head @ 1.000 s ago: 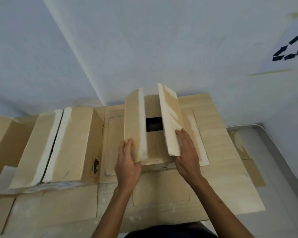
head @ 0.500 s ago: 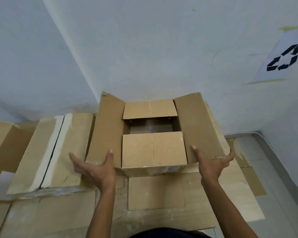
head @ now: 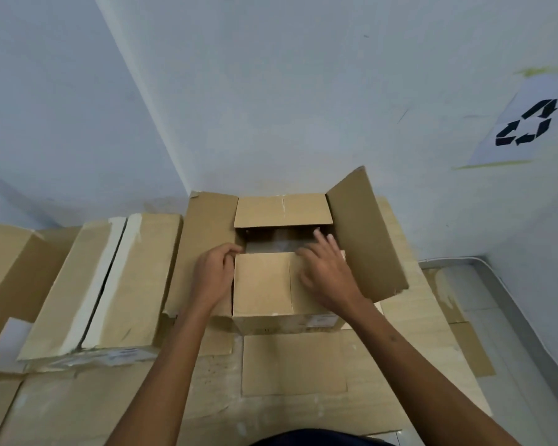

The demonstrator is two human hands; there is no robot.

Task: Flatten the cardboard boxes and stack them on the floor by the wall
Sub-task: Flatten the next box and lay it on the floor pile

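A brown cardboard box [head: 261,284] stands in the room's corner on flattened cardboard [head: 290,365]. Its two long flaps are spread out, the right flap [head: 366,239] tilted upward. The far inner flap [head: 282,209] and the near inner flap still partly cover the opening. My left hand [head: 215,272] curls its fingers on the left corner of the near inner flap. My right hand [head: 327,268], blurred, lies on the same flap with fingers spread and reaching over its far edge into the gap.
A second box [head: 110,284], taped shut with pale tape, stands to the left. Another open box [head: 10,268] is at the far left edge. A recycling sign [head: 525,127] hangs on the right wall. Grey floor [head: 509,349] runs along the right.
The long flaps went from nearly upright to spread wide. Both hands left those flaps and moved inward onto the near inner flap.
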